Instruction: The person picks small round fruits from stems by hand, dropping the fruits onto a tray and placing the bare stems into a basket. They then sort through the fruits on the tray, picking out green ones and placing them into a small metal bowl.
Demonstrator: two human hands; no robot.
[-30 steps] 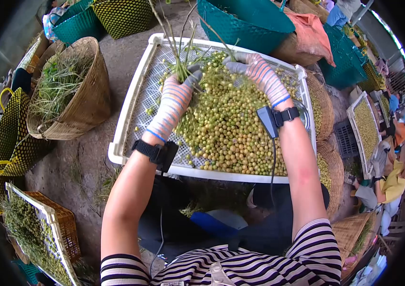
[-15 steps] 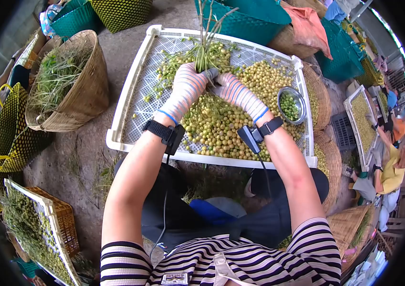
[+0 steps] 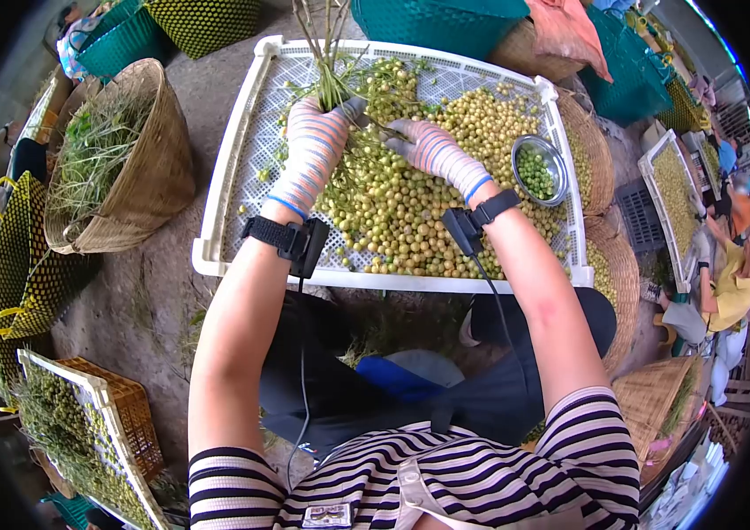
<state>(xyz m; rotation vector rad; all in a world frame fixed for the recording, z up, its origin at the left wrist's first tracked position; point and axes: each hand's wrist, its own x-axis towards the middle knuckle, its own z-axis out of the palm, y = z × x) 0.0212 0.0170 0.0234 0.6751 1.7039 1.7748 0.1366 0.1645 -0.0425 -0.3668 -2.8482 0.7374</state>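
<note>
Over the left part of the white mesh tray (image 3: 216,208), my left hand (image 3: 315,146), in a striped glove, is closed round a bunch of green stems (image 3: 331,84). The stems point away from me, and fruit-bearing sprigs hang below the fist. My right hand (image 3: 432,152), gloved too, is apart from it to the right, its fingers pinched at a thin stem; what else they may hold is too small to tell. Round yellow-green fruits (image 3: 428,238) cover much of the tray. A metal bowl (image 3: 560,181) of greener fruits stands at the tray's right side.
A wicker basket (image 3: 158,168) of stalks stands left. Another tray (image 3: 110,415) with fruit sprigs is lower left. Teal baskets (image 3: 445,25) stand behind the tray, wicker baskets (image 3: 613,256) at its right. Co-workers (image 3: 728,283) sit at the far right beside another tray (image 3: 677,208).
My hands have moved apart. The left one has shifted left with the stem bunch, while the right one has come away from it. The view has shifted slightly.
</note>
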